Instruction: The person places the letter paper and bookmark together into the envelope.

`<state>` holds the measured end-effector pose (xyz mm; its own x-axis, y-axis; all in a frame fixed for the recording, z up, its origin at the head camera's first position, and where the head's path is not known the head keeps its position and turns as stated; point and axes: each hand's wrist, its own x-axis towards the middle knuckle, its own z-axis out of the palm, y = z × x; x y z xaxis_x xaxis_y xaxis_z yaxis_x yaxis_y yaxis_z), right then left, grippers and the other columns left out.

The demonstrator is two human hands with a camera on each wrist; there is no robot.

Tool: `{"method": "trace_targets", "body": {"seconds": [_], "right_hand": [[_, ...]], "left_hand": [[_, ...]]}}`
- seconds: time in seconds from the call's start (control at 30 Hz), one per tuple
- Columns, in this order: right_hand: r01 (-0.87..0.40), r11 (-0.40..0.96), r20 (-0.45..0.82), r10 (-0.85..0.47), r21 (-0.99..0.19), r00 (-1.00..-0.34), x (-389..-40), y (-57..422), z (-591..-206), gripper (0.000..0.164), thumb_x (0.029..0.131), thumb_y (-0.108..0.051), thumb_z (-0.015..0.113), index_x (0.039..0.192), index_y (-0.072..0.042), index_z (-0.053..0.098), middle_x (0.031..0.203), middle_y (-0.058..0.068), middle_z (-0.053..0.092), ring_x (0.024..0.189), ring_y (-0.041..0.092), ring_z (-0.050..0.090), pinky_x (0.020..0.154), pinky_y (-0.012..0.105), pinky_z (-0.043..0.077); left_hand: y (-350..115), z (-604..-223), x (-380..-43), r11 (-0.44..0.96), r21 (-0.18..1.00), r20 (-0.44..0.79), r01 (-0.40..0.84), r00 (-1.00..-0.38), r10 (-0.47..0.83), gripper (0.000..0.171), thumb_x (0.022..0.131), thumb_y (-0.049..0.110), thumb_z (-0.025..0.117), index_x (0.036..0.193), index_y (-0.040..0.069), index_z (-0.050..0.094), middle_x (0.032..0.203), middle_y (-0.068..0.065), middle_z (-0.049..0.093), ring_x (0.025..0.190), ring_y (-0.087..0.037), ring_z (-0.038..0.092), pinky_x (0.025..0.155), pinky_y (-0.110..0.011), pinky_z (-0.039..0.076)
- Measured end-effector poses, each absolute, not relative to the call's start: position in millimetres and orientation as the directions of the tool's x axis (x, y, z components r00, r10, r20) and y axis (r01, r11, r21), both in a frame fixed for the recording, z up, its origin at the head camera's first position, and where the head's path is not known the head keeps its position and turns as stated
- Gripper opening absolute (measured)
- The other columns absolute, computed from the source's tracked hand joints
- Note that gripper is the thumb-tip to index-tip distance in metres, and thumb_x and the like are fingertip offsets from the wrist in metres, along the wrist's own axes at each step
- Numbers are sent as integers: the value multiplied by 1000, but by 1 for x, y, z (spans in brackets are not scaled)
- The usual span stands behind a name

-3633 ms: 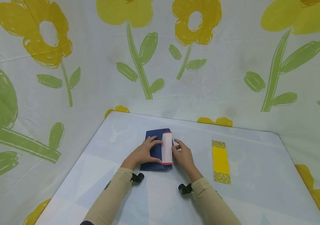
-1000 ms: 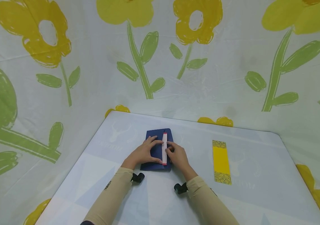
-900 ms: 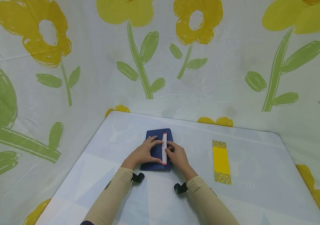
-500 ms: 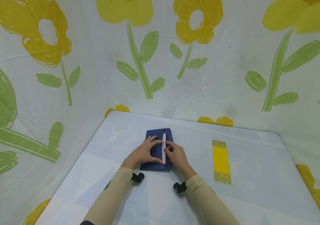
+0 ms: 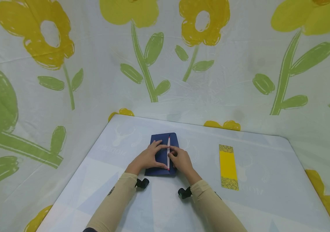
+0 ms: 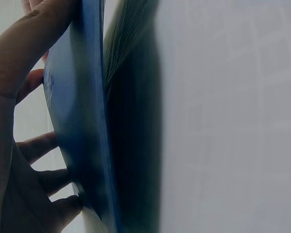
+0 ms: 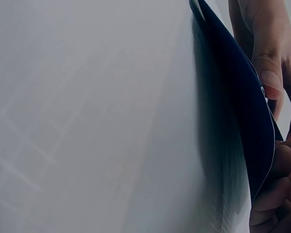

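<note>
A dark blue paper envelope (image 5: 161, 157) lies near the middle of the table in the head view. Along its right part shows a narrow white strip of a card with red ends (image 5: 168, 162), the rest hidden under the blue paper. My left hand (image 5: 148, 157) rests on the envelope, thumb and fingers spread beside the strip. From the right, my right hand (image 5: 182, 160) pinches at the card's edge, fingers curled. The wrist views show the blue envelope (image 6: 75, 102) slightly raised off the table and the left thumb (image 7: 271, 85) on it.
A yellow card with glittery gold ends (image 5: 227, 165) lies on the pale table (image 5: 257, 206) to the right of my hands. Flower-printed cloth (image 5: 217, 87) surrounds the table at the back and sides. Each wrist carries a small black camera (image 5: 185, 193).
The white part of the card has narrowed from a wide panel to a thin strip as its right edge moved left under the blue paper. My right hand has moved left; the left stays.
</note>
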<state>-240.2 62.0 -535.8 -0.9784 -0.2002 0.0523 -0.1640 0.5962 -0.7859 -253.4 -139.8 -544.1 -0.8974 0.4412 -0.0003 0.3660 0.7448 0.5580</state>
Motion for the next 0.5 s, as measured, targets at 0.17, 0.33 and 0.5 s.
{"method": "trace_targets", "body": {"seconds": [0.17, 0.33, 0.5], "right_hand": [[-144, 590, 38, -189, -794, -981, -240, 63, -537, 48, 97, -18, 67, 144, -8, 57, 96, 5, 74, 47, 11, 56, 48, 28, 49], [-135, 577, 31, -186, -805, -982, -240, 65, -537, 50, 97, -18, 68, 144, -7, 55, 98, 6, 75, 48, 12, 58, 49, 30, 50], [-140, 592, 28, -194, -794, -981, -241, 66, -537, 42, 96, -16, 68, 137, -6, 63, 94, 5, 74, 46, 12, 57, 48, 29, 49]], "left_hand": [[-140, -545, -254, 742, 559, -3, 369, -895, 447, 93, 71, 66, 84, 151, 37, 46, 167, -9, 24, 154, -41, 13, 112, -67, 33], [-140, -544, -254, 741, 564, -6, 364, -896, 445, 92, 71, 66, 84, 150, 37, 46, 167, -8, 23, 154, -41, 12, 113, -66, 32], [-140, -544, -254, 743, 563, -8, 361, -897, 442, 92, 71, 66, 84, 150, 39, 46, 168, -8, 23, 155, -39, 12, 114, -65, 31]]}}
